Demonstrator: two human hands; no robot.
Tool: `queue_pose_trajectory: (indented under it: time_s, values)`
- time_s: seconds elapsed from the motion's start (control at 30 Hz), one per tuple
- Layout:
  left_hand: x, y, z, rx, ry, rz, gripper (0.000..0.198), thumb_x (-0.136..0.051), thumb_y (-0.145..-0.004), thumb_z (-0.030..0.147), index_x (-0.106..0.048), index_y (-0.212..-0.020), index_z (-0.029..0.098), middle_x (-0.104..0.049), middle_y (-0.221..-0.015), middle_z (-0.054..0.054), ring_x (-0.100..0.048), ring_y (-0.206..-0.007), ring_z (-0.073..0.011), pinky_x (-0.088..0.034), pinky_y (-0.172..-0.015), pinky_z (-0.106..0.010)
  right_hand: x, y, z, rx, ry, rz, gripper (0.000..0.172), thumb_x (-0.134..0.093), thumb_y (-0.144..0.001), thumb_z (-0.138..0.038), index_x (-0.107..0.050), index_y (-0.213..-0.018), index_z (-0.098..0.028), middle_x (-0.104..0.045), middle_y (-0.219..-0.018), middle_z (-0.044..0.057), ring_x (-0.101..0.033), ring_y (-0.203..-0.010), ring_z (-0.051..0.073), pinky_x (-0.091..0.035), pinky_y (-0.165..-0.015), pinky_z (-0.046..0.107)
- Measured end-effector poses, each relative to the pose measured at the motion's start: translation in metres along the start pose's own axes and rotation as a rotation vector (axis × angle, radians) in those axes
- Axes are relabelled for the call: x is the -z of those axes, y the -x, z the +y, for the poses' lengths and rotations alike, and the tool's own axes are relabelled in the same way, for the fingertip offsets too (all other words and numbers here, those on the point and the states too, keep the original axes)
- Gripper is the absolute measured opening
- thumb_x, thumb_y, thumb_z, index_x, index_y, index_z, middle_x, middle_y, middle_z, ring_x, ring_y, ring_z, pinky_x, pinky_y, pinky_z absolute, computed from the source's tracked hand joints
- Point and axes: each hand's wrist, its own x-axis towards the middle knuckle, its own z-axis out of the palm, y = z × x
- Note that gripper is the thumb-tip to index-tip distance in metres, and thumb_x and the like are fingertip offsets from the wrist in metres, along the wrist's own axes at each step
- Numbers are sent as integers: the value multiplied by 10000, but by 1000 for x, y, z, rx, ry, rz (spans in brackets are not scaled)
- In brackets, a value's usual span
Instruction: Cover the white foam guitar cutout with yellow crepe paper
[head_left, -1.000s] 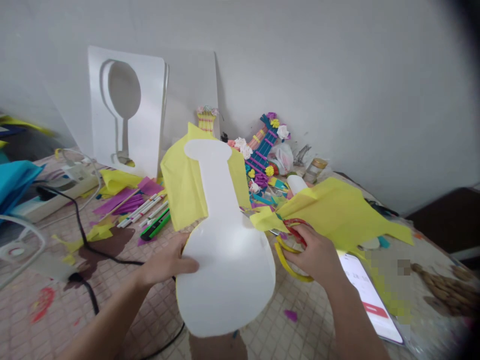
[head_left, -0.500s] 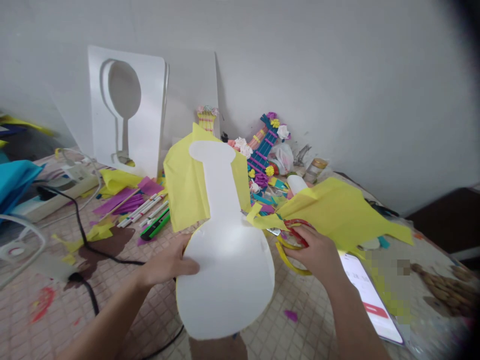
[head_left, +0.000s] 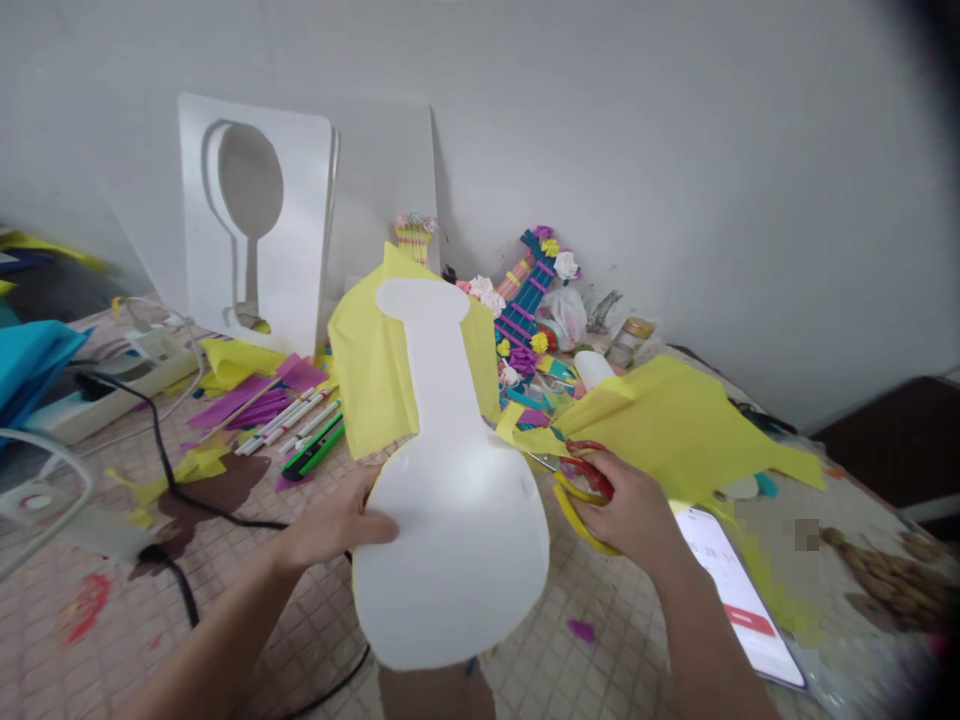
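Note:
My left hand [head_left: 341, 522] grips the left edge of a white guitar-shaped board [head_left: 454, 560], thumb on its face. Yellow crepe paper [head_left: 371, 370] lies behind the board's neck and sticks out on both sides of it. A thin yellow rim follows the board's rounded lower edge. In my right hand [head_left: 626, 505] are scissors [head_left: 581, 490] with red and yellow handles, closed around by my fingers. Their blades point left at the paper near the notch between neck and body, where a narrow yellow strip [head_left: 532, 435] hangs. The blade tips are partly hidden.
A lit phone [head_left: 739, 600] lies to the right, near a large yellow paper sheet [head_left: 690, 430]. Left are a green cutter [head_left: 311, 448], rolled paper sticks [head_left: 281, 420], cables and a power strip [head_left: 112, 395]. White cut-out boards [head_left: 304, 220] lean on the wall beside decorated crafts [head_left: 529, 300].
The scissors have tilted slightly in my right hand, and more of their metal blades shows. The board has shifted up very slightly. My left hand keeps its hold.

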Motion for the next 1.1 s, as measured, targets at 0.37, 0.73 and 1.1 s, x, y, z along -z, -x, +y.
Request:
queue_pose_trajectory:
  time_s: [0.37,0.73,1.1]
  values:
    - [0,-1,2,-5,-37,11,477,-632,-534,233,-603,-1004,156,-615,-735,-9,-526,-673,-186,-405,-543,-235,-3,0,4,51,36,1,336,-617,-676,-435,-616,-899,-183,-687,-942,86,-656,-839,231,-540,-700,322]
    - [2,-1,-1,-11,-49,16,462,-624,-536,243,-593,-986,143,-620,-757,-25,-526,-714,-205,-422,-574,-257,-7,-2,7,101,110,102,289,-634,-649,-430,-642,-809,-189,-711,-860,76,-672,-739,221,-538,-611,305]
    - [0,-2,-1,-10,-1,28,399,-620,-524,208,-609,-919,156,-621,-737,-5,-542,-678,-189,-432,-563,-245,-5,-1,3,61,60,62,284,-632,-657,-410,-630,-828,-183,-698,-866,69,-662,-770,219,-523,-655,300]
